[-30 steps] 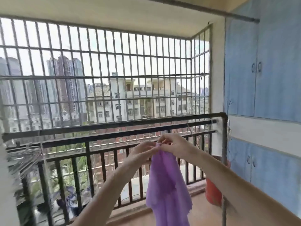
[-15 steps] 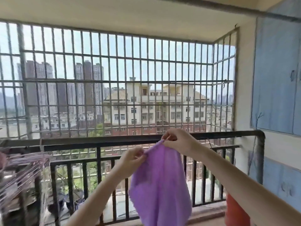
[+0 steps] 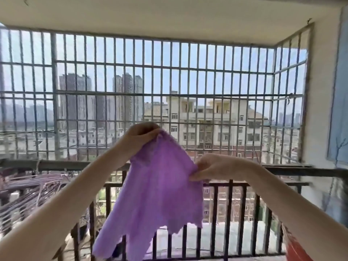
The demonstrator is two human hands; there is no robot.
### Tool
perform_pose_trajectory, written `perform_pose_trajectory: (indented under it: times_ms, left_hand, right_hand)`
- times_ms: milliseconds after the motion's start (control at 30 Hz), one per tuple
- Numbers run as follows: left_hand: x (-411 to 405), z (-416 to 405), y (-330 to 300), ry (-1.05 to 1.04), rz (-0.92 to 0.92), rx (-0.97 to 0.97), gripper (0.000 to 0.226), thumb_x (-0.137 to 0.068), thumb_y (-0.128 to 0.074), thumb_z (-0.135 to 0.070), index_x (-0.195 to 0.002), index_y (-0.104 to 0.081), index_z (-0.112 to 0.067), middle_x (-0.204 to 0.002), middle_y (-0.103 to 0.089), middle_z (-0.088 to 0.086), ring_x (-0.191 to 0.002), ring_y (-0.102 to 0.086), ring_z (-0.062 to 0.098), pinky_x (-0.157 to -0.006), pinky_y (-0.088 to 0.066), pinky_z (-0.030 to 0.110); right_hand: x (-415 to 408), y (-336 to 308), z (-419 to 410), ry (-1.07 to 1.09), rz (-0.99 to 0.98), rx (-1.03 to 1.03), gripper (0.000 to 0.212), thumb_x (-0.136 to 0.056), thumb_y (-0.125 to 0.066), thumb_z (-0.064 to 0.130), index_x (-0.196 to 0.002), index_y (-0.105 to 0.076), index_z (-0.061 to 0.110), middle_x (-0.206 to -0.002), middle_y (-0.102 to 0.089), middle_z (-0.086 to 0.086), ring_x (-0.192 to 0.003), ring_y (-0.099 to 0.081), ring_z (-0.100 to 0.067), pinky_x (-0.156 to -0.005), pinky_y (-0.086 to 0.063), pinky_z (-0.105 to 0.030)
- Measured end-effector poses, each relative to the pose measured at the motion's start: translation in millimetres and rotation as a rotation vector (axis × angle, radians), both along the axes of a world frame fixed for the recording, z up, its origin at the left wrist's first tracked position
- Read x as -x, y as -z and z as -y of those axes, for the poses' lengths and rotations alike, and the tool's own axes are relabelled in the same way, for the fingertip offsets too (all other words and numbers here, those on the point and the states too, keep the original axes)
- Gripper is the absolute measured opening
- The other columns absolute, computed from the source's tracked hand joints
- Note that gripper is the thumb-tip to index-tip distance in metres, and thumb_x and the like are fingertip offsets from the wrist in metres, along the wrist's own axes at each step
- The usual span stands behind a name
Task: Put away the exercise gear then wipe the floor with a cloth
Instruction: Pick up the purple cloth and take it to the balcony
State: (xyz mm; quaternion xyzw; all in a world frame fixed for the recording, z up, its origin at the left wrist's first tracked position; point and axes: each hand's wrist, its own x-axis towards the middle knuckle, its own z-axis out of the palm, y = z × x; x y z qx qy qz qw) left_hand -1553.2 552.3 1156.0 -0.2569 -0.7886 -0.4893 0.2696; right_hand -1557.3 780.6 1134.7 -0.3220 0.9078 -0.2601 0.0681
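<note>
A purple cloth [image 3: 158, 196] hangs in the air in front of me, spread between both hands over a balcony railing. My left hand [image 3: 140, 135] pinches its top corner, raised higher. My right hand [image 3: 212, 166] pinches the right edge, lower and further right. The cloth's lower edge dangles loose below the top rail. No exercise gear shows in this view.
A dark metal railing [image 3: 66, 165] runs across in front of me, with a tall security grille [image 3: 169, 81] beyond it. A folded drying rack [image 3: 30, 187] lies at the left. A blue cabinet [image 3: 340, 91] stands at the right, a red-orange bucket [image 3: 299, 247] below it.
The view has turned left and up. My hands have moved apart, the left one rising and the right one dropping, and the cloth has spread wider between them.
</note>
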Motion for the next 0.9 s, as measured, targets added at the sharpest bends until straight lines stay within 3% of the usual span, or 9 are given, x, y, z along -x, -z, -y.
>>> perform_pose_trajectory:
  times_ms: [100, 200, 300, 433, 567, 633, 733, 800, 900]
  left_hand:
    - [9, 6, -12, -0.112, -0.090, 0.134, 0.018, -0.091, -0.053, -0.019, -0.078, -0.060, -0.029, -0.080, -0.059, -0.010, -0.079, -0.052, 0.000, -0.071, -0.039, 0.013]
    - [23, 21, -19, -0.199, -0.147, 0.256, 0.020, -0.092, -0.052, -0.019, -0.078, -0.057, -0.033, -0.079, -0.058, -0.011, -0.079, -0.051, -0.001, -0.072, -0.038, 0.014]
    - [35, 30, -22, -0.274, -0.202, 0.412, 0.014, -0.092, -0.050, -0.021, -0.083, -0.057, -0.029, -0.081, -0.058, -0.013, -0.080, -0.054, 0.003, -0.073, -0.038, 0.015]
    - [45, 31, -27, -0.300, -0.306, 0.441, 0.010, -0.092, -0.049, -0.023, -0.092, -0.059, -0.023, -0.081, -0.058, -0.014, -0.080, -0.055, 0.000, -0.071, -0.039, 0.012]
    - [77, 26, -40, -0.266, -0.274, 0.415, 0.010, -0.093, -0.050, -0.020, -0.092, -0.059, -0.022, -0.079, -0.056, -0.016, -0.077, -0.052, -0.004, -0.066, -0.040, 0.008]
    - [109, 22, -37, -0.260, -0.183, 0.420, 0.010, -0.093, -0.050, -0.018, -0.095, -0.060, -0.016, -0.080, -0.058, -0.010, -0.077, -0.055, 0.003, -0.066, -0.041, 0.008]
    - [159, 24, -15, -0.224, 0.023, 0.487, 0.018, -0.093, -0.051, -0.014, -0.108, -0.057, -0.007, -0.099, -0.062, 0.008, -0.092, -0.060, 0.020, -0.075, -0.049, 0.020]
    - [178, 28, 1, -0.206, 0.093, 0.465, 0.022, -0.092, -0.050, -0.009, -0.112, -0.054, 0.000, -0.103, -0.061, 0.014, -0.089, -0.060, 0.019, -0.071, -0.050, 0.020]
    - [185, 34, 13, -0.144, 0.119, 0.402, 0.011, -0.091, -0.051, -0.005, -0.101, -0.056, -0.005, -0.086, -0.060, 0.004, -0.076, -0.060, 0.016, -0.063, -0.052, 0.019]
  right_hand:
    - [16, 6, -3, 0.058, -0.037, 0.190, 0.036, -0.092, -0.052, 0.028, -0.108, -0.062, -0.002, -0.108, -0.063, -0.016, -0.103, -0.061, -0.026, -0.094, -0.050, -0.036]
    - [28, 4, -5, 0.146, -0.047, 0.449, 0.036, -0.090, -0.051, 0.033, -0.099, -0.061, 0.000, -0.091, -0.061, -0.013, -0.085, -0.060, -0.023, -0.078, -0.052, -0.035]
    - [35, -7, -8, 0.247, -0.173, 0.622, 0.024, -0.096, -0.047, 0.026, -0.086, -0.062, 0.010, -0.078, -0.057, -0.004, -0.072, -0.054, -0.016, -0.060, -0.044, -0.023]
    - [40, -31, -12, 0.251, -0.473, 0.699, 0.020, -0.093, -0.054, 0.025, -0.087, -0.067, 0.012, -0.074, -0.060, -0.002, -0.069, -0.054, -0.011, -0.060, -0.041, -0.018]
    - [69, -53, -15, 0.350, -0.743, 0.540, 0.019, -0.088, -0.061, 0.026, -0.084, -0.070, 0.010, -0.069, -0.062, -0.001, -0.064, -0.055, -0.010, -0.058, -0.039, -0.011]
    - [97, -57, -15, 0.445, -0.815, 0.430, 0.018, -0.087, -0.064, 0.025, -0.089, -0.070, 0.009, -0.071, -0.059, 0.004, -0.067, -0.053, -0.009, -0.062, -0.038, -0.016]
    - [133, -47, -16, 0.493, -0.666, 0.119, 0.039, -0.084, -0.065, 0.033, -0.114, -0.061, 0.009, -0.078, -0.053, 0.009, -0.079, -0.053, -0.015, -0.084, -0.049, -0.034]
    - [148, -34, -20, 0.493, -0.561, -0.060, 0.055, -0.083, -0.064, 0.042, -0.126, -0.051, 0.010, -0.094, -0.061, 0.001, -0.089, -0.060, -0.021, -0.098, -0.045, -0.044]
    - [159, -19, -30, 0.457, -0.508, 0.014, 0.040, -0.088, -0.060, 0.034, -0.120, -0.054, 0.011, -0.104, -0.064, -0.008, -0.086, -0.063, -0.020, -0.082, -0.053, -0.032]
